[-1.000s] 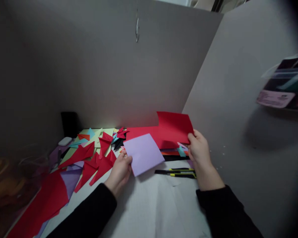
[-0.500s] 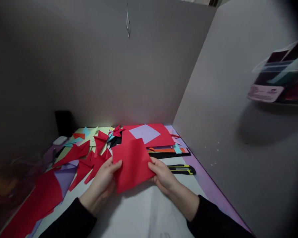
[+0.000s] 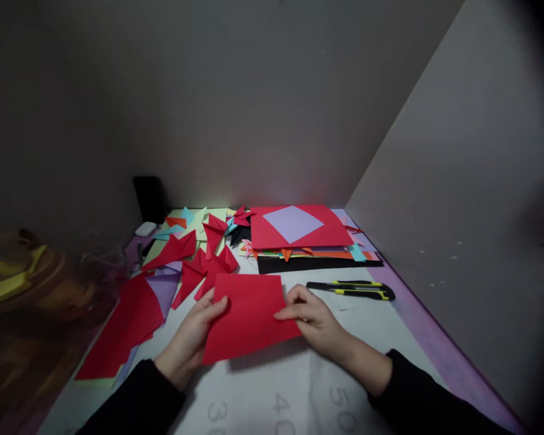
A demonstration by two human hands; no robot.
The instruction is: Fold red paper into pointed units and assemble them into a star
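Note:
A red square sheet of paper (image 3: 251, 317) is held between my two hands, a little above the white table surface. My left hand (image 3: 193, 332) grips its left edge, thumb on top and fingers underneath. At the right edge my right hand (image 3: 315, 320) pinches the paper between thumb and bent fingers. Just beyond lie several folded red paper pieces (image 3: 176, 251). A black and yellow utility knife (image 3: 353, 290) rests on the table past my right hand.
A stack of coloured paper topped by a red sheet (image 3: 330, 226) with a lilac square (image 3: 292, 223) lies at the back. More red sheets (image 3: 122, 329) are at the left. A black upright object (image 3: 149, 199) stands by the back wall. Grey walls rise behind and at the right.
The view has turned left and down, so things sit further right and higher. My right hand has shifted its hold into a pinch, and the red paper has turned slightly.

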